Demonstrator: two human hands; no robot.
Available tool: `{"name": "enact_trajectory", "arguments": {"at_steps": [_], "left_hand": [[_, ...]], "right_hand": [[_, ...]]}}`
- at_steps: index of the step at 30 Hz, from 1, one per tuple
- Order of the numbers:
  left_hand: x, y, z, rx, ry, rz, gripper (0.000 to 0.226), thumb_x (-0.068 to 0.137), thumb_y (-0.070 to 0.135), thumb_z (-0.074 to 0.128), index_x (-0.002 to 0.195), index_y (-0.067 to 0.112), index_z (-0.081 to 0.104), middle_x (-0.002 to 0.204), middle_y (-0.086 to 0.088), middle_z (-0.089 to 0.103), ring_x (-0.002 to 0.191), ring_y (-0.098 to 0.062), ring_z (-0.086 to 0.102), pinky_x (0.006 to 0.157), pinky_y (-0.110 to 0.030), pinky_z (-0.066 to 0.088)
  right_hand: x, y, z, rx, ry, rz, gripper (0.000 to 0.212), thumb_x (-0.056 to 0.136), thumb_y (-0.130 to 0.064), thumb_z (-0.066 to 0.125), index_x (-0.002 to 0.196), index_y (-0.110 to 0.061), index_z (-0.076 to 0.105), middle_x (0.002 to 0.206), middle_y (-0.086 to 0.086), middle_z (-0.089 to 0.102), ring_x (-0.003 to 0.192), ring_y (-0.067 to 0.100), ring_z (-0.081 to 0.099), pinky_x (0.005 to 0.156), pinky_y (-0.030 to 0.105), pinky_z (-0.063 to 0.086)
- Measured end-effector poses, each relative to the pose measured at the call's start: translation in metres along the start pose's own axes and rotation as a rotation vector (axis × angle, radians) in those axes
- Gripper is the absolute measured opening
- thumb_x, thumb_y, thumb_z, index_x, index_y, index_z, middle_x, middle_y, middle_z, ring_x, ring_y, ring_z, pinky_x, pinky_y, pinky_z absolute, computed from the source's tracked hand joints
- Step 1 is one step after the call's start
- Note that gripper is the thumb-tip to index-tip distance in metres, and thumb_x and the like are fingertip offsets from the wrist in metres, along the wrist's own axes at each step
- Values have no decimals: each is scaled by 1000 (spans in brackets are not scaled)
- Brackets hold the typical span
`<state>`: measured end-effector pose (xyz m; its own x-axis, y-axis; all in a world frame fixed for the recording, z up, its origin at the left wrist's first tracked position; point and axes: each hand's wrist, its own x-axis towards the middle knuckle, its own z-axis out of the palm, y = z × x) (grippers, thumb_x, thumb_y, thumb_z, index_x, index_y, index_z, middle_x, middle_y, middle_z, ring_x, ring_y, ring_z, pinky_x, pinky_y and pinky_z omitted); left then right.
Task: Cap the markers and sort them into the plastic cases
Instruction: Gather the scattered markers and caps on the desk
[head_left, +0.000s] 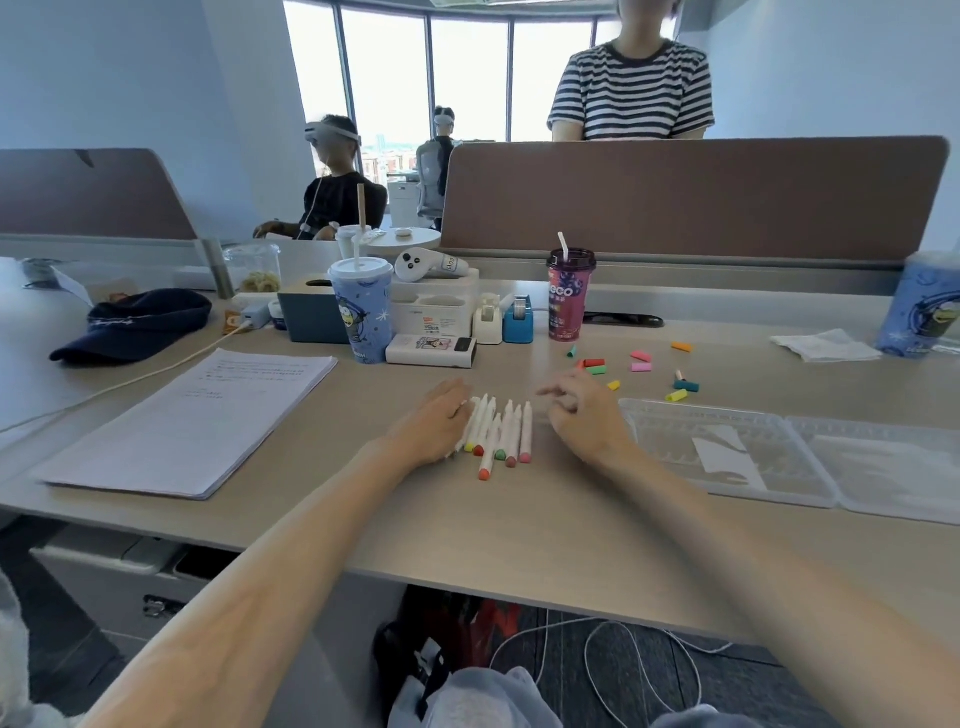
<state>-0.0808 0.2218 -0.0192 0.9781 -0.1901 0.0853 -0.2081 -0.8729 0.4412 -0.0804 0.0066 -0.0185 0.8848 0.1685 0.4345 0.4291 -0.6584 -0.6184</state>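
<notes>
The white markers (498, 434) lie bunched on the counter (519, 519) between both hands — left hand (434, 423) flat against them, right hand (582, 410) loosely spread, empty. Best to match each scattered cap (641, 364) by colour before filling the clear plastic cases (727, 452).

Left hand (434, 423) hides leftmost markers (498, 431); right fingers blurred.
</notes>
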Motion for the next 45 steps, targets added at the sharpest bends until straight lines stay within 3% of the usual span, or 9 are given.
{"name": "enact_trajectory", "arguments": {"at_steps": [6,12,15,19,22,27,34,41,45], "left_hand": [[33,73,13,-69,9,121,37,104,20,33,135,7,46,140,-13,47,128,-23,42,97,-25,31],[106,122,42,18,-85,122,40,104,30,33,135,8,45,138,-10,49,121,-23,48,100,-32,37],[139,131,58,82,-146,84,59,100,45,36,147,10,28,153,-12,29,138,-28,30,113,-43,26],[162,136,79,258,-199,105,83,93,65,33,154,16,4,161,-8,-7,148,-30,-6,119,-49,5],[178,130,93,300,-217,98,85,92,67,29,154,17,-2,160,-9,-15,146,-31,-13,118,-48,0],[206,113,96,287,-144,47,102,81,81,27,152,17,-10,159,-11,-15,146,-32,-12,119,-49,1],[229,105,91,231,-111,104,106,79,82,36,152,12,5,160,-9,11,146,-27,15,118,-46,18],[229,102,95,249,-71,236,67,92,61,40,142,18,31,144,-5,30,132,-23,27,106,-42,28],[228,101,99,196,10,336,36,95,50,44,111,19,49,114,-1,44,107,-17,40,87,-31,37]], "right_hand": [[30,10,-46,72,85,259,25,94,-8,49,107,-13,70,104,-1,63,84,5,52,68,18,39],[40,74,-94,-118,56,289,25,91,-9,51,103,-4,73,117,8,68,88,6,58,77,17,39],[53,113,-110,-395,-131,307,31,96,-20,47,114,-7,69,125,14,62,106,19,54,93,24,34],[70,161,-113,-551,-431,441,75,89,-70,35,148,-23,31,156,11,22,144,30,14,113,50,22],[76,176,-114,-552,-444,438,78,93,-69,25,155,-27,5,161,9,3,147,29,5,117,47,11],[103,198,-112,-616,-408,391,83,88,-75,18,154,-29,-3,161,11,-7,148,31,0,117,49,6],[129,213,-93,-530,-443,175,89,82,-81,24,154,-30,12,159,4,13,146,26,17,117,45,18],[129,199,-84,-576,-441,4,66,89,-70,35,145,-35,31,134,3,34,120,22,36,102,42,34],[128,197,-77,-460,-430,-34,38,97,-53,39,122,-28,51,118,3,42,109,22,44,96,41,40]]}}
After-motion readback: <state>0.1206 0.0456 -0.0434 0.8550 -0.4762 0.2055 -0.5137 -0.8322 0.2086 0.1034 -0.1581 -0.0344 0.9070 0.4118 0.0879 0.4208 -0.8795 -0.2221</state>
